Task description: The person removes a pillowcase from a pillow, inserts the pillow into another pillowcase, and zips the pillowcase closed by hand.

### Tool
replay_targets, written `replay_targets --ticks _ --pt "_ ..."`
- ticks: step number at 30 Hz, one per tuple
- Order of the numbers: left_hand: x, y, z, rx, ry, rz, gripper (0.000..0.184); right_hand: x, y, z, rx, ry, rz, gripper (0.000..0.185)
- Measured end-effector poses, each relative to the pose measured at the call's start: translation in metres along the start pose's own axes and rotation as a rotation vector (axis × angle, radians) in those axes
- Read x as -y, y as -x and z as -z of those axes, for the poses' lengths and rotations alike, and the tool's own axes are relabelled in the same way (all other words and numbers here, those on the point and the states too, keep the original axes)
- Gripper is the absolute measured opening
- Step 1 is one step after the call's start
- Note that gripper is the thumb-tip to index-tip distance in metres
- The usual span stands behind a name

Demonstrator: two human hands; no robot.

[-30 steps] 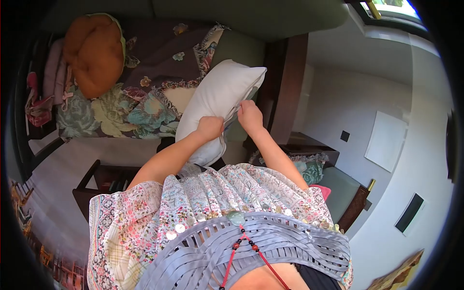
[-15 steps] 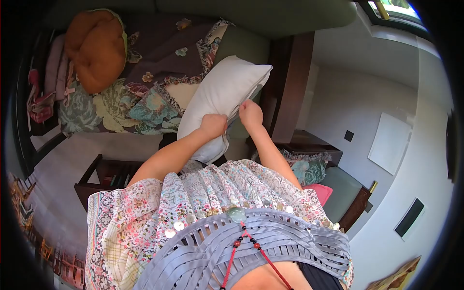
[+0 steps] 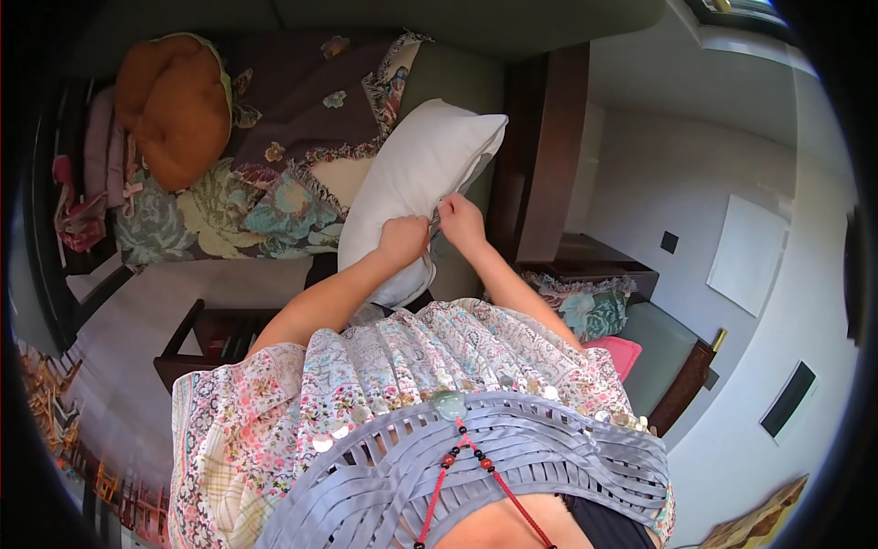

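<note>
A plump white pillow [image 3: 407, 160] stands tilted in front of me, its open-looking side edge facing right with a greyish layer showing along it. My left hand [image 3: 404, 240] is closed on the lower part of that edge. Close beside it, my right hand [image 3: 460, 220] pinches the same edge with thumb and fingers. The two hands almost touch; what lies right between the fingertips is too small to make out. Part of the pillow's lower end is hidden behind my left hand and forearm.
Behind the pillow is a sofa with a dark floral throw [image 3: 302, 101] and an orange round cushion [image 3: 174, 110]. A dark wooden stand [image 3: 183, 352] is at lower left. To the right are a green-seated chair [image 3: 660, 352], a pink cushion [image 3: 615, 355] and a patterned cushion [image 3: 585, 311].
My right hand has moved left and slightly down along the pillow's edge, closer to my left hand. The left hand keeps its hold, and the view has shifted slightly.
</note>
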State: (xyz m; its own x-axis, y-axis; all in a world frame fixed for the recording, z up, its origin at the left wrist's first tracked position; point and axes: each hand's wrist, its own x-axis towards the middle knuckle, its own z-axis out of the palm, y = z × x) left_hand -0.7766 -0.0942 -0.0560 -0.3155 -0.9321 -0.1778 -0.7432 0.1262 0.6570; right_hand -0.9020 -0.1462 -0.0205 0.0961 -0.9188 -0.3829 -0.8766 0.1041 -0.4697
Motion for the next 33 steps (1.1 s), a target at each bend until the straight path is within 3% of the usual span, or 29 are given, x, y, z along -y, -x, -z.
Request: replay_targets --ticks 3,6,10,12,14,16,17,19,23,25,26,28,29,31,33 --pt "-0.004 0.001 0.0 -0.024 -0.058 -0.006 0.012 0.012 0.001 -0.015 -0.024 -0.242 -0.255 0.019" --pt "-0.006 0.004 -0.001 -0.009 -0.115 0.0 0.011 0.017 0.003 -0.023 -0.042 -0.359 -0.338 0.02" --pt "-0.001 0.007 -0.007 0.024 -0.151 -0.032 0.011 0.026 0.016 -0.03 -0.123 -0.249 -0.326 0.017" --pt "0.005 0.01 -0.002 0.085 -0.122 -0.078 0.013 0.023 0.019 -0.045 -0.322 -0.082 -0.218 0.013" --pt "0.017 0.008 0.006 0.148 -0.091 -0.121 0.016 0.024 0.018 -0.047 -0.316 -0.114 -0.203 0.012" --pt "0.035 -0.011 0.012 0.341 0.457 -0.083 0.023 0.024 0.021 -0.044 -0.313 -0.136 -0.193 0.011" --pt "0.032 -0.019 0.021 0.349 0.453 -0.086 0.023 0.024 0.024 -0.042 -0.298 -0.143 -0.186 0.011" --pt "0.026 -0.035 0.039 0.619 0.796 0.341 0.033 0.024 0.025 -0.042 -0.282 -0.155 -0.177 0.011" --pt "0.02 -0.05 0.037 0.643 0.504 0.222 0.042 0.016 0.03 -0.038 -0.314 -0.162 -0.124 0.01" --pt "0.03 -0.061 0.033 0.795 1.095 0.553 0.046 0.013 0.031 -0.034 -0.296 -0.166 -0.103 0.01" --pt "0.026 -0.063 0.035 0.795 1.094 0.55 0.046 0.013 0.032 -0.034 -0.311 -0.171 -0.079 0.01" --pt "0.011 -0.062 0.043 0.639 0.658 0.426 0.042 0.014 0.03 -0.033 -0.328 -0.183 -0.055 0.01" --pt "0.006 -0.061 0.048 0.638 0.65 0.425 0.042 0.013 0.029 -0.032 -0.344 -0.19 -0.067 0.01" --pt "-0.007 -0.064 0.054 0.14 0.191 0.149 0.037 0.01 0.025 -0.029 -0.366 -0.196 -0.08 0.011" --pt "-0.018 -0.086 0.072 0.216 0.083 0.115 0.037 0.006 0.027 -0.03 -0.339 -0.144 -0.059 0.011"
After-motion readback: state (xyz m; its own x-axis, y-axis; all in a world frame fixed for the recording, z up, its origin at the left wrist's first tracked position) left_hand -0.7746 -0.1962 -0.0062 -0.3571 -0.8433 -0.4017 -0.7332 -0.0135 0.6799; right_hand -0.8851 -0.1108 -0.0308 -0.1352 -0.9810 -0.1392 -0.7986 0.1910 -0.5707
